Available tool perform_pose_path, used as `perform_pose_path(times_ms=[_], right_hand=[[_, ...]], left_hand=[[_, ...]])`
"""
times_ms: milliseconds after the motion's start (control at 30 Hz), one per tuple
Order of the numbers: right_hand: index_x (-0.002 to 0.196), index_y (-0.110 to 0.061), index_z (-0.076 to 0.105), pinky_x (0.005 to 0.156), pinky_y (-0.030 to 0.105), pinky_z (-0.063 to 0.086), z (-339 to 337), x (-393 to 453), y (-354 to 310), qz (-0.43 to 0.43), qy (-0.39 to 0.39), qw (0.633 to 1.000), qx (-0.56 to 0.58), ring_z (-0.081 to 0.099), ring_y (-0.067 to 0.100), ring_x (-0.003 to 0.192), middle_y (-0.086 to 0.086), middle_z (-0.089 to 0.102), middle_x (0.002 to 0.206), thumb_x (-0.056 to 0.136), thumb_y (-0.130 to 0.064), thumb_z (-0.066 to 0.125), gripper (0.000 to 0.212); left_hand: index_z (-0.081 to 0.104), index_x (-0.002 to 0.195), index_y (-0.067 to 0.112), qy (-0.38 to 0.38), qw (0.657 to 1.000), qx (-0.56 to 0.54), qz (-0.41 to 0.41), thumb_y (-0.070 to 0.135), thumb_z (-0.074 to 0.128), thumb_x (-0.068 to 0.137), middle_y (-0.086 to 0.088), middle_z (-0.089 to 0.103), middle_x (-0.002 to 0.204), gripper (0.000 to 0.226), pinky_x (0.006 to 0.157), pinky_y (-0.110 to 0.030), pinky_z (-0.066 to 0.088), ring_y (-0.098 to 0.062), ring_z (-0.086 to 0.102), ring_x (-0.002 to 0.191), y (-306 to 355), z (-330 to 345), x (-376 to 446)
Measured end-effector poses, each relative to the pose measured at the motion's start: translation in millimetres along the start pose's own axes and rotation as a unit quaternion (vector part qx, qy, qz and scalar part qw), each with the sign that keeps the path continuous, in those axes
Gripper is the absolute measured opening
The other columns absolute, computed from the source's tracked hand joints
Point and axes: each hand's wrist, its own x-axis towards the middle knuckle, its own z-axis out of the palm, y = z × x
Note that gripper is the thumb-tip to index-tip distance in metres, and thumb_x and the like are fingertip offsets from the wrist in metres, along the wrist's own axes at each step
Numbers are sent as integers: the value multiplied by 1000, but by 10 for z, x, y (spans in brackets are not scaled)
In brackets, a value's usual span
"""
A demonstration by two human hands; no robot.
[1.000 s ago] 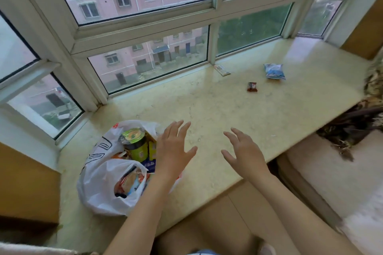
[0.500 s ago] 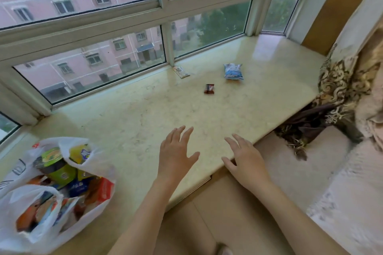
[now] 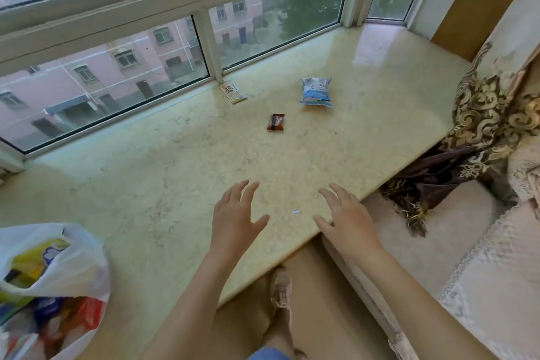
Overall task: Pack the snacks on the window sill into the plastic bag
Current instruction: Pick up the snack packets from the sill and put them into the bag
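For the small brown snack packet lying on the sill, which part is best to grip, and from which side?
The small brown snack packet lies flat on the marble window sill, apart from the blue-and-white pouch. Probably best: come from above and pinch its two long edges with thumb and fingers, as it looks thin and nothing crowds it. Both the left hand and the right hand are open.

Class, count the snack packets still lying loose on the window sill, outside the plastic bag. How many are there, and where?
2: a blue packet farther back, and a small brown packet nearer the hands. The flat card by the window frame may not be a snack.
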Motion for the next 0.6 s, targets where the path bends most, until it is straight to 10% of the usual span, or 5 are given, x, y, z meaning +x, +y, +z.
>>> perform_pose_path(times_ms=[600], right_hand=[[147, -24, 28, 114, 34, 22, -54, 2222, 546, 38, -54, 998, 16, 20, 18, 143, -1, 22, 156, 95, -43, 46, 58]], left_hand=[[32, 147, 26, -48, 999, -14, -13, 45, 66, 83, 3, 34, 152, 75, 112, -36, 28, -18, 30, 139, 81, 467, 2572]])
